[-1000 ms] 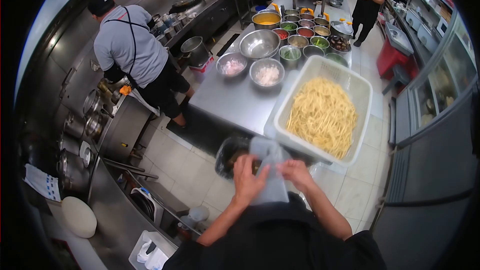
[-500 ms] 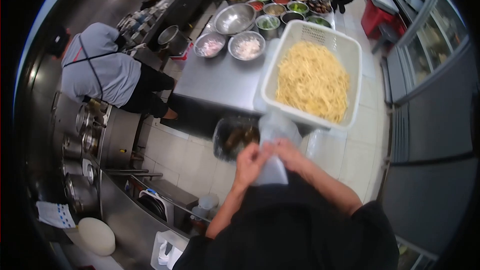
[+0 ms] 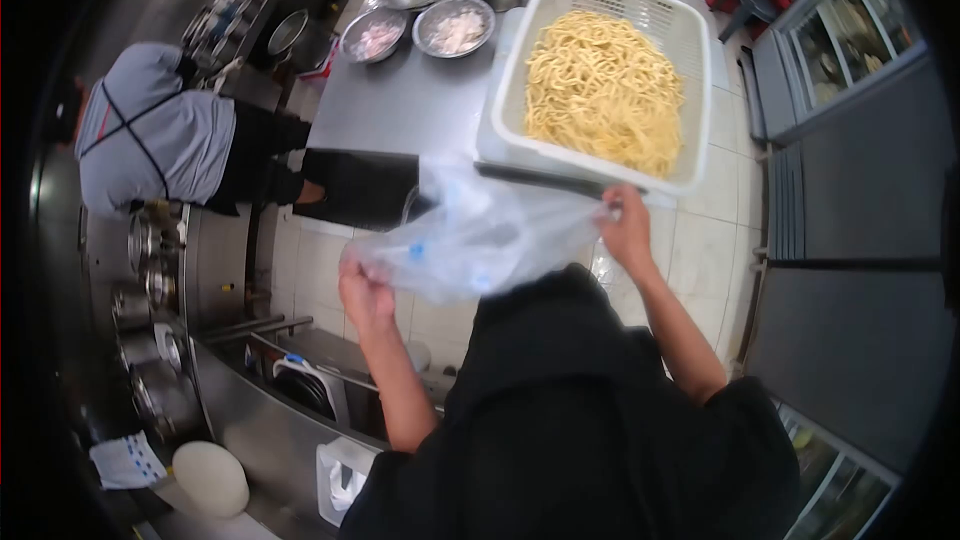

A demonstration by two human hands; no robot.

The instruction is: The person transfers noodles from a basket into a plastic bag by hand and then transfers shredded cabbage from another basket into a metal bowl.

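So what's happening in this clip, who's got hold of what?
In a commercial kitchen, the person holds a clear plastic bag stretched between the left hand and right hand, in front of their body. Just beyond it, a white basket of yellow noodles sits at the edge of a steel table with metal bowls. A co-worker in a grey shirt bends at the counter alongside.

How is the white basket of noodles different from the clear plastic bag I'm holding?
The white basket is rigid and opaque with perforated walls; the plastic bag is thin, limp and see-through. The basket rests at the steel table's edge, while the bag hangs in the air, stretched between the left hand and right hand. The basket is heaped with yellow noodles; the bag looks empty. Both are light-coloured containers.
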